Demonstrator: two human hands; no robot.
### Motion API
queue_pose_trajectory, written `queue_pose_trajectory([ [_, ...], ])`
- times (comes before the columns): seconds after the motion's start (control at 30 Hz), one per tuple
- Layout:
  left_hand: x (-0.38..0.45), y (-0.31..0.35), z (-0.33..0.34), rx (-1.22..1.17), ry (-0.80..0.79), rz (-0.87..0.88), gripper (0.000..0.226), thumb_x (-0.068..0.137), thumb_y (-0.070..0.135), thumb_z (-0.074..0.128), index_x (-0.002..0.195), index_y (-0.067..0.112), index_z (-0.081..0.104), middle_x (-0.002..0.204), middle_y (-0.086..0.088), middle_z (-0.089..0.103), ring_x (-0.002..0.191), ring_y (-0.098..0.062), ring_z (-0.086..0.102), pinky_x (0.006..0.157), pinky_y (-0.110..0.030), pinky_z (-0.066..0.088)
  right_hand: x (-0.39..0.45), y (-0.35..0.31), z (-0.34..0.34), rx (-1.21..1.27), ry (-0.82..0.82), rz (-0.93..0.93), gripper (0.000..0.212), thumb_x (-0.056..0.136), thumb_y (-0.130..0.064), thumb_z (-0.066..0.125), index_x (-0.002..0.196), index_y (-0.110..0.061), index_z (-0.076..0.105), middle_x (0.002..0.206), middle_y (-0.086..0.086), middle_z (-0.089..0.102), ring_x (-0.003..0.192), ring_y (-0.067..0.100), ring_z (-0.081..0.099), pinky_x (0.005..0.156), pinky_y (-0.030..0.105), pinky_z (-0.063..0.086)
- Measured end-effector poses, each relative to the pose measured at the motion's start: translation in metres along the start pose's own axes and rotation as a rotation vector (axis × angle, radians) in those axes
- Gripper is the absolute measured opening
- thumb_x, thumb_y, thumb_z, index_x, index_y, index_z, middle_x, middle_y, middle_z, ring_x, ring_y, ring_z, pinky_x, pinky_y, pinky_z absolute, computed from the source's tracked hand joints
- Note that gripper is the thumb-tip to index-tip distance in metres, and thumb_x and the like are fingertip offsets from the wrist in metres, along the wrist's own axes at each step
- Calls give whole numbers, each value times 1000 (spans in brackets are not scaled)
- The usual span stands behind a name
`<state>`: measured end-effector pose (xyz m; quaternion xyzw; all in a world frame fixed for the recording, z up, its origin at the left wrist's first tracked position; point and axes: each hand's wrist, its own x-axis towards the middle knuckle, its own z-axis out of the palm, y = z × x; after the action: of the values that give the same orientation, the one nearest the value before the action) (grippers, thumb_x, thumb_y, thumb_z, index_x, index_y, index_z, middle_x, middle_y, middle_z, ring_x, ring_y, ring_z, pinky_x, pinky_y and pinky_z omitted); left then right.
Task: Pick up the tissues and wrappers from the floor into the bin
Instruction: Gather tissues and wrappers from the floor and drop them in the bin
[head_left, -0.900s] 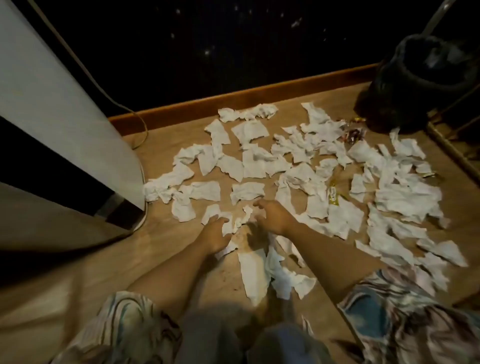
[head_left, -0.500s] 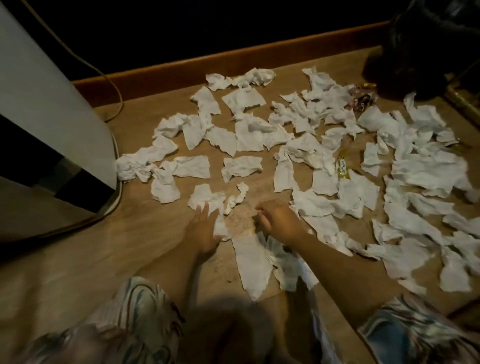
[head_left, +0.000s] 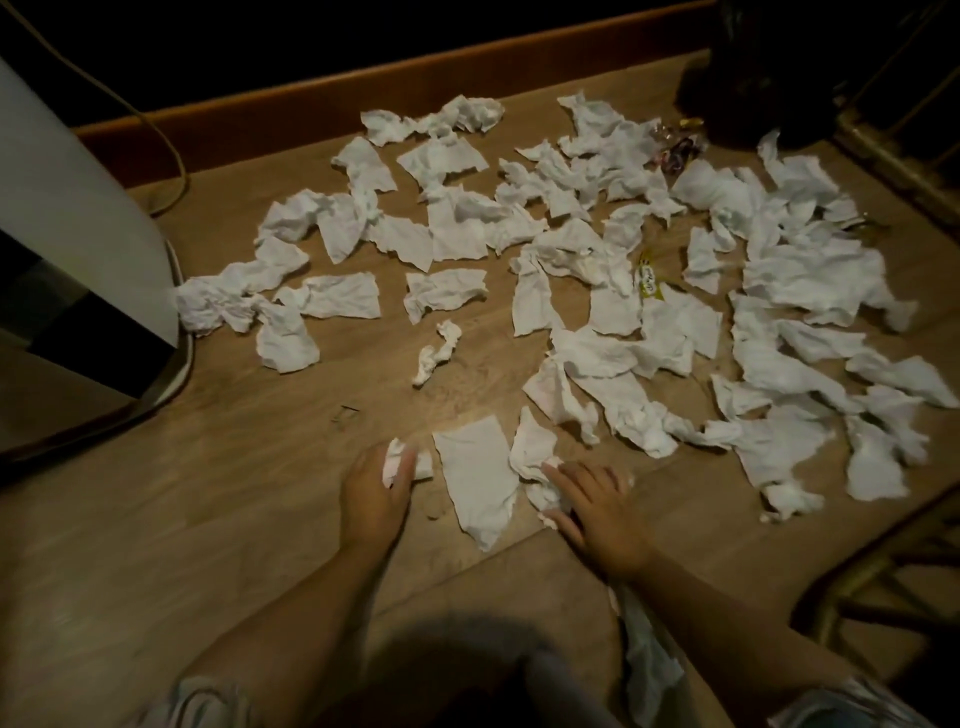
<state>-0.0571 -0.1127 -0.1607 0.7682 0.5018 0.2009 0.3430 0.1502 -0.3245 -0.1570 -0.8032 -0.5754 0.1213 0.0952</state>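
Note:
Several crumpled white tissues (head_left: 597, 260) lie spread over the wooden floor (head_left: 234, 493). A yellow wrapper (head_left: 648, 276) sits among them, and coloured wrappers (head_left: 675, 150) lie near the dark bin (head_left: 758, 78) at the top right. My left hand (head_left: 375, 491) is closed around a small tissue wad (head_left: 402, 457). My right hand (head_left: 597, 506) rests fingers spread on a crumpled tissue (head_left: 535, 457). A flat tissue sheet (head_left: 478, 478) lies between the two hands. Another tissue (head_left: 649, 660) shows under my right forearm.
A white appliance (head_left: 78, 218) with a rounded base stands at the left, its cable (head_left: 171, 150) running along the wooden skirting board. A rattan furniture frame (head_left: 898, 582) stands at the right. Bare floor lies at the lower left.
The view has tilted down, so the bin is cut off at the top. Both hands drew back toward me; my left hand has closed on a small tissue wad.

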Motion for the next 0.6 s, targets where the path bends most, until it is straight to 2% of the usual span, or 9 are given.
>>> queue_pose_trajectory([
  [0.07,-3,-1,0,5,14,2,22,90,35,66,88,14,70,84,-4,69,77,-22,62,70,-34,50,-8,-3,6,32,90,79,44,95,-45,41,133,-23,51,118,4,56,108,20,49,89,39,46],
  [0.13,-4,6,4,-29,64,-18,16,87,22,70,78,9,69,74,-8,65,69,-26,60,62,-35,48,-12,-8,9,137,132,162,31,94,-35,48,116,-17,59,107,4,52,97,21,50,76,34,50],
  [0.23,-7,32,12,-114,122,23,7,81,7,74,78,1,71,79,-12,60,69,-24,57,61,-30,45,-14,-9,11,206,133,229,15,89,-24,59,98,-12,59,105,4,48,93,20,50,70,32,49],
  [0.27,-8,41,15,-143,105,63,6,79,5,75,81,0,72,86,-12,59,74,-22,57,65,-29,46,-14,-10,10,218,137,227,15,88,-23,61,94,-10,59,108,4,48,94,20,51,69,32,49],
  [0.33,-11,55,24,-182,-12,110,20,80,5,73,100,6,73,111,-7,59,99,-18,58,85,-25,48,-11,-9,6,215,164,195,16,85,-23,63,87,-7,63,116,6,52,99,22,53,69,33,51],
  [0.43,-20,62,39,-103,-218,218,47,84,5,64,129,17,61,145,-4,44,136,-20,38,114,-29,28,-4,-10,2,209,175,195,17,79,-23,65,86,-8,68,132,7,53,117,25,49,85,37,51],
  [0.47,-24,58,44,-22,-257,280,49,86,9,63,133,21,58,153,-5,36,144,-25,27,120,-36,18,-1,-11,2,220,174,219,18,78,-23,65,87,-8,69,133,7,53,121,26,46,92,38,48],
  [0.53,-33,44,53,150,-330,313,50,89,36,65,137,31,52,162,-1,16,151,-25,1,120,-50,-3,0,-12,7,232,173,292,18,79,-24,65,90,-10,67,125,7,57,117,26,46,95,41,44],
  [0.6,-41,29,56,251,-403,283,67,80,62,64,139,35,47,163,3,10,151,-22,-8,118,-47,-12,-6,-12,12,216,185,330,13,82,-26,68,83,-14,62,101,6,60,99,25,50,86,41,45],
])
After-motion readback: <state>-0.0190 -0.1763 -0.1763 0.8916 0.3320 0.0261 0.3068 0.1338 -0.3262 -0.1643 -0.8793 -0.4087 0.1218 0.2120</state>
